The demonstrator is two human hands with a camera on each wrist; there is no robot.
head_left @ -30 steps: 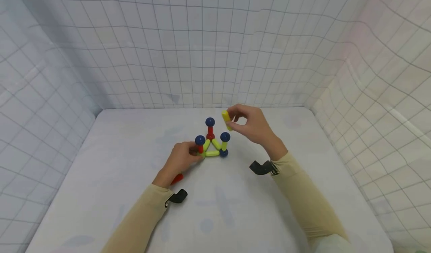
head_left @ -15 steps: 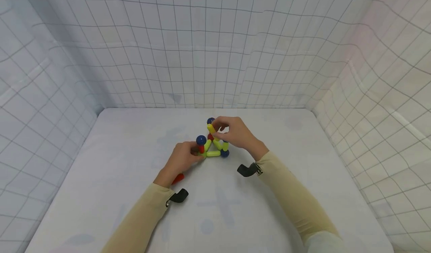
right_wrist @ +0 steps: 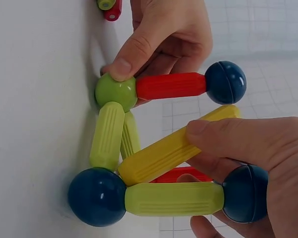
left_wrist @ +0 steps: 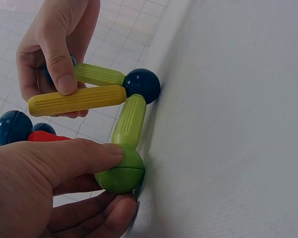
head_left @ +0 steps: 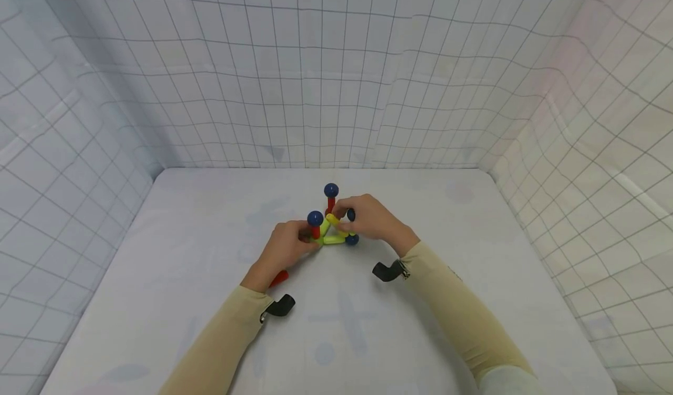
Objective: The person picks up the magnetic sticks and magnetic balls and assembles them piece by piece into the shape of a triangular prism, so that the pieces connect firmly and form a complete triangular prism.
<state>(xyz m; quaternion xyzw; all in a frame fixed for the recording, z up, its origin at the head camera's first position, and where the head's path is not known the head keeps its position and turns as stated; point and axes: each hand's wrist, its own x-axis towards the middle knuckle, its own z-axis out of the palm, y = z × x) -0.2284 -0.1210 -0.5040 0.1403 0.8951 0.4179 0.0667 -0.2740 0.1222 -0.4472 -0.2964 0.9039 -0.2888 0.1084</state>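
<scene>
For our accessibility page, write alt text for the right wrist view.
The right hand pinches a ridged yellow rod, one end against a dark blue ball. At the top, the left hand holds a green ball; a red rod joins it to a second blue ball.

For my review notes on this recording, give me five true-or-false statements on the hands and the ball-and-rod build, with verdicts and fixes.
1. The right hand holds a yellow rod, and the left hand holds a green ball. True.
2. Every upright of the build is red. False: one is a light green rod.
3. One end of the yellow rod is at the base blue ball. True.
4. In the head view, a loose piece lies beside the right wrist. False: the loose red rod is beside the left wrist.
5. The upright red rod on the green ball carries a top blue ball. True.
</scene>
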